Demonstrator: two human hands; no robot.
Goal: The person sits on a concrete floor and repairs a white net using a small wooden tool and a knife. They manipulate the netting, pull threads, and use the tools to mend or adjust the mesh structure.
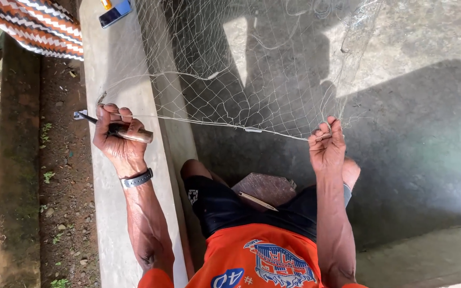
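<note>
Concrete makes up the floor [428, 133] and the low ledge [118, 69] along its left edge; the person is seated against that ledge. Above the knees a fine pale net [262, 69] is spread, hanging from the top of the view down to a taut edge line [214, 124] stretched between the two hands. Near the far end of the ledge a striped cloth [38, 26] is draped, with a phone [114, 13] just beside it. On the lap a dark wooden block [265, 189] is set, with a thin stick [257, 201] laid across it.

The left hand [117, 140] is clenched around a slim tool [129, 133], and the line appears pinned under the same fingers. The right hand [326, 144] is closed in a pinch on the line, at the net's lower right edge.

As a judgement, the work on the net edge is best done with the line kept evenly tight between both grips, so that meshes hang open and can be counted, and with the tool's tip kept clear of neighbouring strands.
</note>
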